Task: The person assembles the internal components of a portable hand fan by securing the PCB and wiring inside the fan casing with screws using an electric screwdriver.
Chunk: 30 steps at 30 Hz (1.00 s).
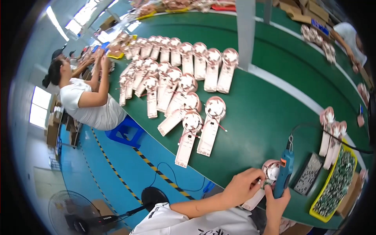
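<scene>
A pink handheld-fan housing lies on the green table at its near edge, under both my hands. My right hand is closed around a blue electric screwdriver, which stands upright over the housing, its cord running off to the upper right. My left hand is bent over the housing beside its round head, thumb and fingertips pinched together; what they hold, if anything, is too small to name. The screwdriver's tip is hidden behind my right hand.
Several similar fan housings lie in rows on the table to the left. At right are a dark tray of small parts, a yellow bin full of green circuit boards and more housings. A grey post rises behind. A co-worker sits left.
</scene>
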Tool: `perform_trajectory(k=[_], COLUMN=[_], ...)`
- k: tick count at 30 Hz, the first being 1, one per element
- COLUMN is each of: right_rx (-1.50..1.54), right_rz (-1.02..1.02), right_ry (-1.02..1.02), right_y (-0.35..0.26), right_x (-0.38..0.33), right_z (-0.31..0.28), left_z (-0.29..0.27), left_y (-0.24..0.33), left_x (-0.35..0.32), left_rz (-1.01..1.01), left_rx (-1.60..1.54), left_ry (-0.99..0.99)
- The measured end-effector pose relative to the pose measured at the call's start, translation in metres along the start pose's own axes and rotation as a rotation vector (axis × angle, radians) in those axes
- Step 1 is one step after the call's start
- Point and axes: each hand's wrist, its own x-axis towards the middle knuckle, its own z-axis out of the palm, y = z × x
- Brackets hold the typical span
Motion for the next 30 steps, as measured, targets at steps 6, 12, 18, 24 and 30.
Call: perform_trajectory(k=[6,12,18,24,30], right_rx=[-0.015,0.011,0.085,0.023,0.023], right_rz=[-0.080,-0.061,-0.058,-0.174,-0.110], right_ry=[-0.042,-0.050,-0.072,-0.004,-0.009], right_y=[-0.003,0.008,0.003,-0.004,0.003], right_x=[0.001,0.006,0.006,0.016,0.014], right_z=[-0.001,-0.005,-0.007,0.009,0.002], left_z=[0.004,0.012,0.006,-0.001,0.006], left_y=[0.009,0.009,0.009,0.013,0.018], left_x=[-0.007,-0.008,0.003,0.013,0.017], left_rz=[0.031,0.017,0.023,-0.088,-0.170], left_rx=[0.021,0.063,0.108,-0.022,-0.061], left_ry=[0.049,0.058,0.060,0.089,0.020])
